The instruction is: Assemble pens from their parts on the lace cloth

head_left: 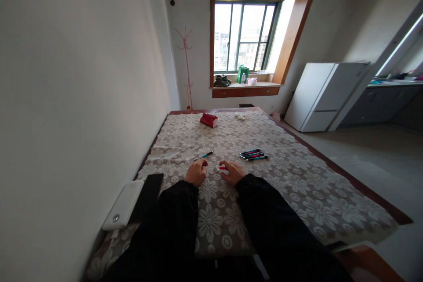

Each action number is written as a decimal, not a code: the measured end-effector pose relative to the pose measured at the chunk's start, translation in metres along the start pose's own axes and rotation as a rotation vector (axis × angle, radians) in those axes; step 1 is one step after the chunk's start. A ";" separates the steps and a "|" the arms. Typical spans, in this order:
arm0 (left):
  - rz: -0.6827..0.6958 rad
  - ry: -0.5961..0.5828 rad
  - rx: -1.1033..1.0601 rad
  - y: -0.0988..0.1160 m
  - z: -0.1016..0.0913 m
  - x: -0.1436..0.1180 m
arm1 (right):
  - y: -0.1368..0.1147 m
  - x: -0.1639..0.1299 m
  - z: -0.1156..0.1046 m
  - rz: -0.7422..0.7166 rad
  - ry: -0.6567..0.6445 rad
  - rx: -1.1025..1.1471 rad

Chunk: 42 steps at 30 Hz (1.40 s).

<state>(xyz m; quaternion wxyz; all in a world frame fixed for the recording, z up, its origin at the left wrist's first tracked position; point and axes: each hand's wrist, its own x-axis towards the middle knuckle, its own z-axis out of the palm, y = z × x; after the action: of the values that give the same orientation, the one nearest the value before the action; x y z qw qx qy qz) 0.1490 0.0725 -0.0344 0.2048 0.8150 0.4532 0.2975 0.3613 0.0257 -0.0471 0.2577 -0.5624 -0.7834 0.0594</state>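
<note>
On the flower-patterned lace bedspread, the left hand grips a slim pen; the right hand pinches a small red cap.

A home is shown here, a small lived-in bedroom or studio flat. A low bed covered by a floral lace spread is seen against a plain wall, with a pink coat stand in the corner and bags left on the wood-framed bay window sill. To the right, a white fridge and a kitchen counter are made out.
</note>
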 end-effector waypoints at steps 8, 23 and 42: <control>0.110 -0.056 -0.021 0.003 0.001 -0.001 | -0.002 0.005 0.002 0.004 -0.094 -0.012; 0.175 -0.089 -0.012 0.008 0.000 -0.003 | 0.006 0.004 0.006 0.064 0.051 0.025; 0.222 -0.125 -0.106 0.006 -0.004 -0.001 | 0.008 0.004 0.006 0.052 0.056 0.092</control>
<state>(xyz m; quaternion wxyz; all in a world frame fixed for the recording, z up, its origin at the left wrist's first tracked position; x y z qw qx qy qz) 0.1496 0.0686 -0.0283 0.2411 0.8651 0.3303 0.2904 0.3645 0.0329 -0.0538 0.3036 -0.5714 -0.7576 0.0861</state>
